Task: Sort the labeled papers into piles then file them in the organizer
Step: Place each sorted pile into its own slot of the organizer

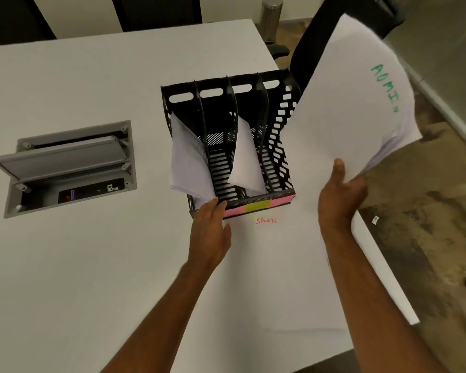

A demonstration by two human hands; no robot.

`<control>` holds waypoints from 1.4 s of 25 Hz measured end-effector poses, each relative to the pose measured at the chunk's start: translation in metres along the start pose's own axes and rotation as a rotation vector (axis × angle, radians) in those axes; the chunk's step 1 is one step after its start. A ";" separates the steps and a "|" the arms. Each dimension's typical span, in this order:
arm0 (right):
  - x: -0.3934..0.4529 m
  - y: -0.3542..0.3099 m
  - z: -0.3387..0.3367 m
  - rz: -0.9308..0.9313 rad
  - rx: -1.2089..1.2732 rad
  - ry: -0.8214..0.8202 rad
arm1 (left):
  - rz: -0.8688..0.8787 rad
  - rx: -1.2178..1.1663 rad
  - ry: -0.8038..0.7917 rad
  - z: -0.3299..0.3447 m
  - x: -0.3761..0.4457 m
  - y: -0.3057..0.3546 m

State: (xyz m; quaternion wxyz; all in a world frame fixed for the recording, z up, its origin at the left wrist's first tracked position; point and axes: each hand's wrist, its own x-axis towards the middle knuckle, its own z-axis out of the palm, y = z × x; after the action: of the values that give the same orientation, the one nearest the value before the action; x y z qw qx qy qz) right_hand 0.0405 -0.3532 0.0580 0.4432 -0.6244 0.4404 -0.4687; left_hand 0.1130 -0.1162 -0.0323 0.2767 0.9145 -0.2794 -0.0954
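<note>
right hand (342,195) pinching admin sheaf (355,103) by lower edge, above organizer (253,203); left hand (210,224), fingers straight, steadying its front. likely light, floppy, slippery: best gripped mid-edge, fed upright.

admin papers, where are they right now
In the head view the admin papers are held up in the right hand, at right, just beside the organizer.

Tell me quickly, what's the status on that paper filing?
Right hand grips ADMIN stack, lifted beside organizer. Left hand steadies its front edge. Two slots filled. SPORTS pile waits on the table; nothing blocking.
</note>
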 end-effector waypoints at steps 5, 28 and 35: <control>0.005 0.012 0.052 -0.179 -0.010 -0.059 | -0.055 0.143 -0.071 0.014 0.000 0.002; -0.050 0.192 -0.151 0.568 -0.729 -0.117 | -0.647 -0.491 -0.378 0.098 -0.066 0.031; -0.076 0.193 -0.128 0.422 -0.944 -0.465 | -0.819 -0.794 -0.398 0.122 -0.053 0.068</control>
State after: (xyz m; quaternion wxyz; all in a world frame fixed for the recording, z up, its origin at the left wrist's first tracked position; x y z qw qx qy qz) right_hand -0.1229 -0.3404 -0.1216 0.2851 -0.7402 0.6084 0.0275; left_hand -0.0020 -0.1890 -0.0945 0.4799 0.7391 0.1060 -0.4606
